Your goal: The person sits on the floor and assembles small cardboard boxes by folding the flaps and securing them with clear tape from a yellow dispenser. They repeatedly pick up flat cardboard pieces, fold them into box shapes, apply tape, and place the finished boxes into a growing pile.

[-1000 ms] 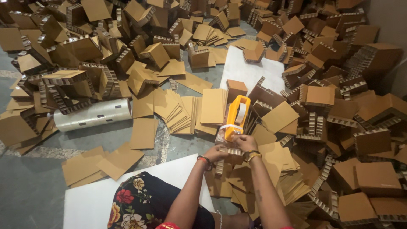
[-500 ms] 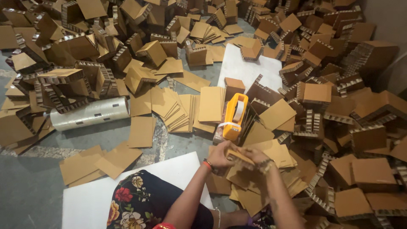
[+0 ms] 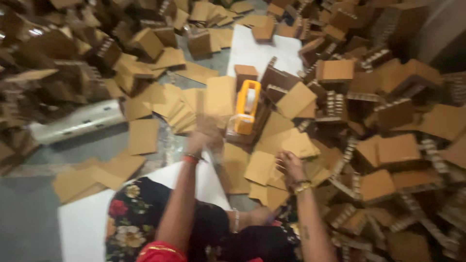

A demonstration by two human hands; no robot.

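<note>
The frame is blurred by motion. My left hand (image 3: 201,138), with a red bangle at the wrist, is stretched forward over the flat cardboard squares (image 3: 182,111), just left of a yellow tape dispenser (image 3: 246,106). What it holds is smeared out. My right hand (image 3: 290,166), wearing a bracelet, is lower and to the right. Its fingers curl on the edge of a flat cardboard piece (image 3: 262,167) on the pile in front of me. The dispenser stands upright on a small cardboard box, and neither hand touches it.
Heaps of folded brown cardboard boxes (image 3: 388,111) fill the right and far side. A silvery roll (image 3: 77,122) lies on the grey floor at left. White sheets lie ahead (image 3: 257,48) and beside my flowered clothing (image 3: 82,223).
My hands were together on a cardboard piece below the dispenser. They have separated: the left has swung up and to the left, and the right has stayed low on the pile. The view moved closer.
</note>
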